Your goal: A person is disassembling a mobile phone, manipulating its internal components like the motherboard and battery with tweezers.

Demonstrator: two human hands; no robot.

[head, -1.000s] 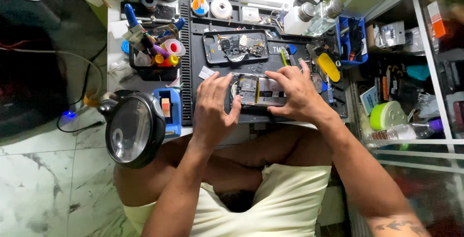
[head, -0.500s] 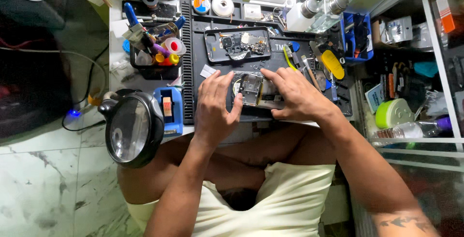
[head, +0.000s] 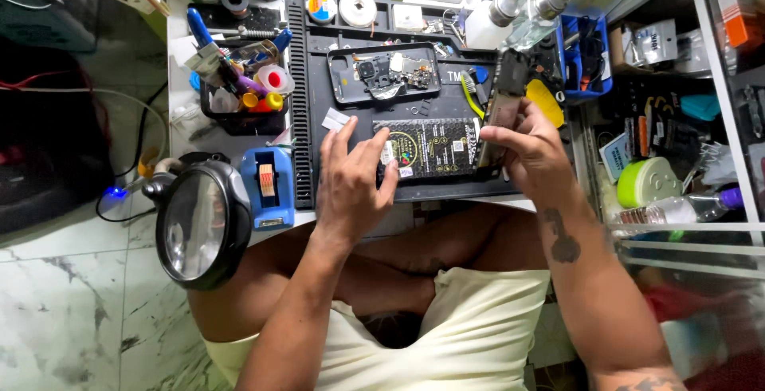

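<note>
On the black work mat (head: pixel 454 104) lies a flat black phone battery (head: pixel 434 148) with a coloured round sticker. My left hand (head: pixel 351 180) rests on its left end, fingers spread and pressing down. My right hand (head: pixel 530 148) grips a phone body (head: pixel 500 108) and holds it tilted up on edge at the battery's right side. Farther back on the mat sits a second opened phone frame (head: pixel 382 74) with its circuit parts exposed.
A round magnifier lamp (head: pixel 198 223) and a blue tape dispenser (head: pixel 267 185) sit at the left. A black tool holder (head: pixel 239 92) with pens, bottles (head: pixel 510 16), a blue bin (head: pixel 586 56) and cluttered shelves (head: pixel 685 104) surround the mat.
My right hand has lifted the phone body off the mat and tilted it up to the right, uncovering the battery. My left hand shifted down onto the battery's left end.
</note>
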